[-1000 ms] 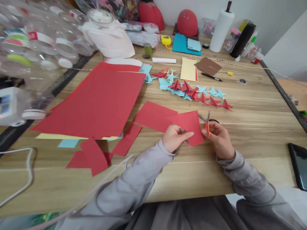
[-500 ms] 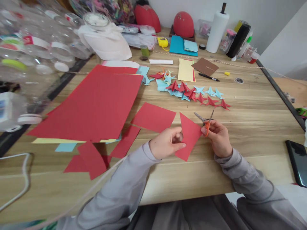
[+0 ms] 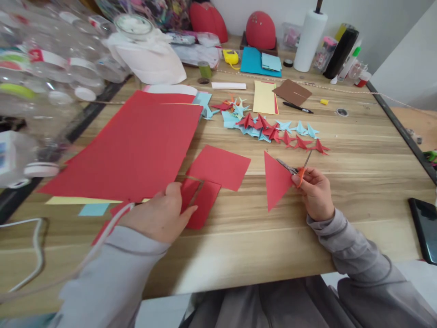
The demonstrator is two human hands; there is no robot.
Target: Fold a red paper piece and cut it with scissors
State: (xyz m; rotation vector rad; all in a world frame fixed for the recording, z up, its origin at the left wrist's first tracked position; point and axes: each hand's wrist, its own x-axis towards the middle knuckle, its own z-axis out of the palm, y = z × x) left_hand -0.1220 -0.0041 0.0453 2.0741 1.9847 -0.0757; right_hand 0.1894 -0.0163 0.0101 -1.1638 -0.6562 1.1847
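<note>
My left hand [image 3: 157,214] hovers low over the red paper scraps at the left of centre, thumb and fingers apart. Just beyond its thumb lies a red paper strip [image 3: 205,207], partly over another red scrap [image 3: 187,193]. My right hand [image 3: 316,191] grips scissors [image 3: 297,171] with orange handles, their blades spread and pointing away from me. The same hand pinches one corner of a red paper triangle [image 3: 276,181], which sticks out to the left. A loose red paper piece [image 3: 220,166] lies between the two hands.
Large red sheets [image 3: 136,146] are stacked at left, beside many plastic bottles [image 3: 51,59]. Red and blue folded paper cranes [image 3: 271,130] lie farther back, near a black pen [image 3: 297,107] and a brown paper [image 3: 292,92]. A phone [image 3: 423,228] rests at the right edge.
My left hand has let go of the held red paper and moved left to the scraps, where a red strip now lies. The paper in my right hand is now a smaller triangle.
</note>
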